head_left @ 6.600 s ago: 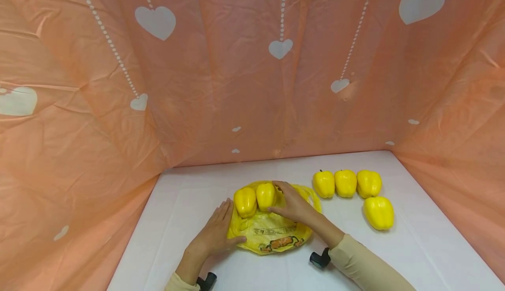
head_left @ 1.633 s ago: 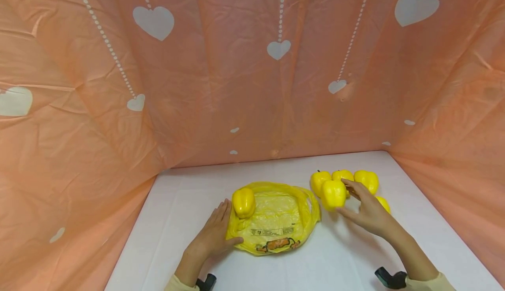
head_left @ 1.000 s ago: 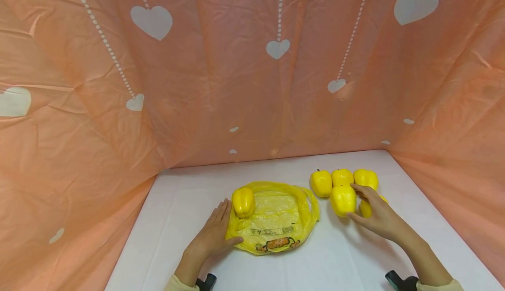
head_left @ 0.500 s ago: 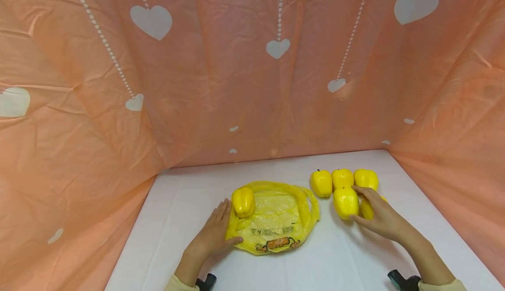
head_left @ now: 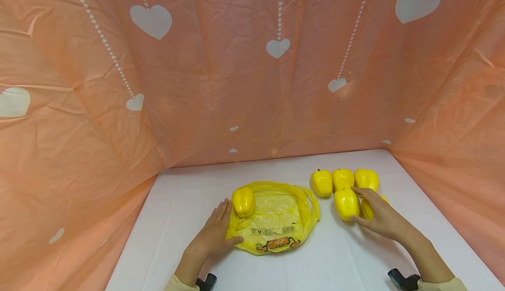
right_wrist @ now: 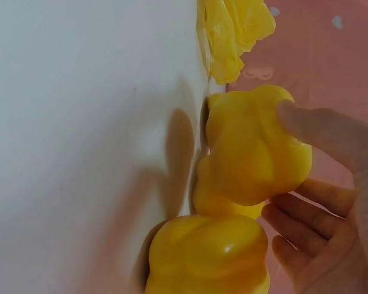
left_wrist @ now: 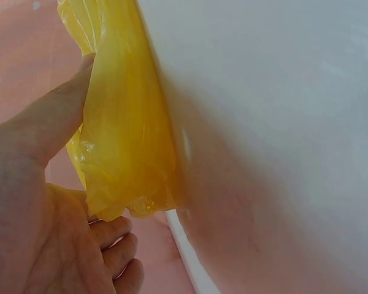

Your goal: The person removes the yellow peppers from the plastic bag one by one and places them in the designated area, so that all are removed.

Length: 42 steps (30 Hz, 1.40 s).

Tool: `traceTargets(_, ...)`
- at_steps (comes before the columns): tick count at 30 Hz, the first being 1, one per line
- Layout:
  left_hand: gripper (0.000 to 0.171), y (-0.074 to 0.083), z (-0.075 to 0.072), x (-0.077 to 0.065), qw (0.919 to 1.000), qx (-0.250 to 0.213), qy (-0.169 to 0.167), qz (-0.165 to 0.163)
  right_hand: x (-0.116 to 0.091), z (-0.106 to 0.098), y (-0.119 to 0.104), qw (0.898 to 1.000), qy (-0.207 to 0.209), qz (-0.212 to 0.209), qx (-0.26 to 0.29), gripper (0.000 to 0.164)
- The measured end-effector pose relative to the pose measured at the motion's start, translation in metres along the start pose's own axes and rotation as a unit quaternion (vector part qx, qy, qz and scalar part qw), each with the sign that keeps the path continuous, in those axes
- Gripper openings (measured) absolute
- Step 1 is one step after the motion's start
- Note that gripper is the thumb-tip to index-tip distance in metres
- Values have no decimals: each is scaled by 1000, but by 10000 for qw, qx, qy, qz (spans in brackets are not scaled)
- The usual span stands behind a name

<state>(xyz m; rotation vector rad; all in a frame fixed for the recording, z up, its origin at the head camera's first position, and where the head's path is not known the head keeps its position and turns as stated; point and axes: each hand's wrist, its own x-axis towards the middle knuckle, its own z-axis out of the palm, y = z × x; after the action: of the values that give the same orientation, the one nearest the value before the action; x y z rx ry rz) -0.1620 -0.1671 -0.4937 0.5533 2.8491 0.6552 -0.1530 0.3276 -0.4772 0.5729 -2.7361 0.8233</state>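
My left hand [head_left: 213,233] lies along the left edge of a flattened yellow plastic bag [head_left: 276,214]. Its fingers are straight, and the thumb touches the bag's near side. On the bag's upper left, beside those fingertips, is one yellow bell pepper [head_left: 243,202]. Farther right, my right hand [head_left: 380,217] holds another yellow bell pepper [head_left: 346,204] between thumb and fingers, low at the table. The right wrist view shows the thumb on one side of this held pepper [right_wrist: 257,147]. Whether it bears fully on the table, I cannot tell.
Three yellow bell peppers [head_left: 343,179] stand in a row behind the held one. One more pepper [head_left: 367,210] is partly hidden by my right hand. The white table [head_left: 189,186] meets a peach curtain [head_left: 236,85] with hearts at the back and sides.
Earlier two peppers were on the bag. My right hand has carried one rightward to the front of the row and lowered it toward me. The left hand has stayed put.
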Motion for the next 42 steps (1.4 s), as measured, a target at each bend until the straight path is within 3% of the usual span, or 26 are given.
traceTargets(9,114,-1,1,0,10000,59,44,15,0,3,5,9998,-96,20,-185,82)
traceTargets(17,114,-2,3,0,9999,144,64,21,1,3,6,9977,-508,459,21,89)
traceTargets(29,115,-1,3,0,9999,149,73,8,-3,6,17,9997,-119,-172,-142,84)
traceTargets(42,115,1,1,0,9999,142,86,7,-4,3,21,9992,-90,-281,-269,84)
